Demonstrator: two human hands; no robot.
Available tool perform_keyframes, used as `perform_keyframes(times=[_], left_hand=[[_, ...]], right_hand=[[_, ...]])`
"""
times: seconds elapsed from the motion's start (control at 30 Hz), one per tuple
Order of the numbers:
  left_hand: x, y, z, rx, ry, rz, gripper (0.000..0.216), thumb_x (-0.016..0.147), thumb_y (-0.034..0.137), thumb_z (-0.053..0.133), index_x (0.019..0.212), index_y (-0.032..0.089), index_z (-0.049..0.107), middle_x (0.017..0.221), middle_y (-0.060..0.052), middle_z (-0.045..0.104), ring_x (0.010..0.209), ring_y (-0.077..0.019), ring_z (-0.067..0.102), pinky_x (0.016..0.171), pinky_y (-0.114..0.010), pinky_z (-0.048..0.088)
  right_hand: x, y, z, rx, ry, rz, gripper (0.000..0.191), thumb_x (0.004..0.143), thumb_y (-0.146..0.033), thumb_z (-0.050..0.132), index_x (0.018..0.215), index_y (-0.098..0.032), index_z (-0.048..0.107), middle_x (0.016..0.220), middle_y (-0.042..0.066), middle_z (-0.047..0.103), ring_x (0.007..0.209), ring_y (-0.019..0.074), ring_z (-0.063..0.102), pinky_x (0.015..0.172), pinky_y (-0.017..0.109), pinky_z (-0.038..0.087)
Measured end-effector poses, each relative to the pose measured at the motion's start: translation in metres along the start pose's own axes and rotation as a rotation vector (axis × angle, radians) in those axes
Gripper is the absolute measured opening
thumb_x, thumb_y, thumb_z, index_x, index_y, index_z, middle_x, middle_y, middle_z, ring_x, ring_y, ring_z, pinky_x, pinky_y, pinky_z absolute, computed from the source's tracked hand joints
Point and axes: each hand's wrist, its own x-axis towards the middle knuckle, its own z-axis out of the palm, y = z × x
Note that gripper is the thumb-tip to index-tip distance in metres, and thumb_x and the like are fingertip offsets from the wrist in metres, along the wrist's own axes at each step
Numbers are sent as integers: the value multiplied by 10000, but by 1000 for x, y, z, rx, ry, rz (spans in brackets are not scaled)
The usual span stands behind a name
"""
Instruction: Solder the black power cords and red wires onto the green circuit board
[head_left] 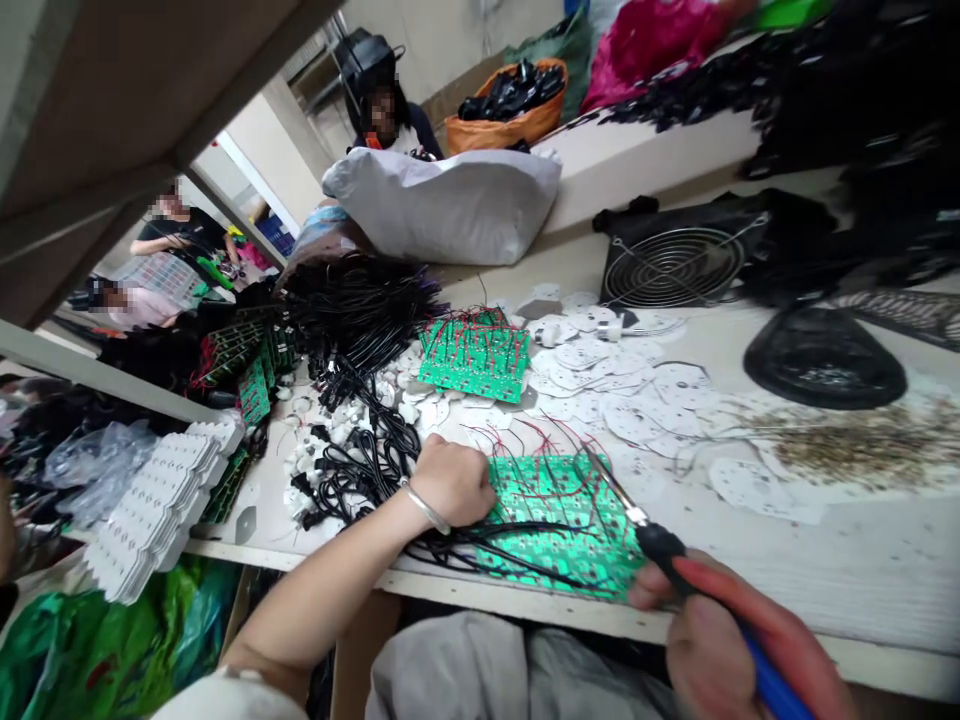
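A soldering iron with a blue handle is gripped in my right hand, its metal tip slanting over the far right part of a green circuit board panel. Thin red and black wires rise from the panel's far edge. At the panel's left edge my left hand is closed, knuckles up; what its fingers hold, if anything, is hidden. Black cables run from beneath that wrist across the near part of the panel. Behind it lies a wired stack of green boards.
White discs spread behind the panel, with a fan beyond. A black sponge holder and brown debris sit at right. Black cables heap at left, near stacked white plates. Other people sit farther back.
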Motion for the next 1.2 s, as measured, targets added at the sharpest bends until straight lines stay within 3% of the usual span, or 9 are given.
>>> perform_keyframes(times=[0.13, 0.37, 0.97, 1.1, 1.2], left_hand=[[-1, 0, 1, 5, 17, 13, 257, 774, 251, 465, 779, 151, 702, 846, -118, 736, 842, -263, 674, 878, -421, 407], [0, -2, 3, 1, 27, 27, 234, 771, 242, 452, 733, 175, 674, 784, -87, 726, 813, -245, 665, 878, -423, 392], [-1, -6, 5, 6, 25, 31, 215, 802, 304, 464, 733, 195, 636, 776, -47, 706, 792, -222, 638, 874, -414, 359], [-7, -19, -5, 1, 79, 49, 256, 816, 409, 492, 788, 199, 636, 851, -51, 707, 845, -219, 632, 848, -369, 384], [-4, -40, -24, -94, 159, 18, 290, 810, 437, 484, 835, 194, 640, 850, -57, 703, 788, -193, 624, 742, -294, 423]], right_hand=[[-4, 1, 5, 3, 71, -66, 119, 866, -251, 578, 941, -254, 671, 620, 22, 635, 437, 165, 580, 436, 350, 502], [-8, 3, 4, -21, 33, -190, 199, 872, -176, 532, 1043, -234, 616, 696, -1, 636, 547, 147, 600, 556, 345, 537], [-3, -3, 5, -43, 25, -215, 173, 885, -187, 488, 1021, -222, 589, 659, -18, 614, 537, 135, 596, 555, 329, 535], [-5, -1, 4, -26, 34, -201, 191, 873, -161, 500, 1028, -214, 599, 692, -10, 625, 542, 131, 596, 554, 327, 534], [-4, -1, 4, -14, 30, -209, 213, 867, -144, 506, 1043, -209, 607, 700, -8, 628, 547, 130, 598, 544, 321, 527]])
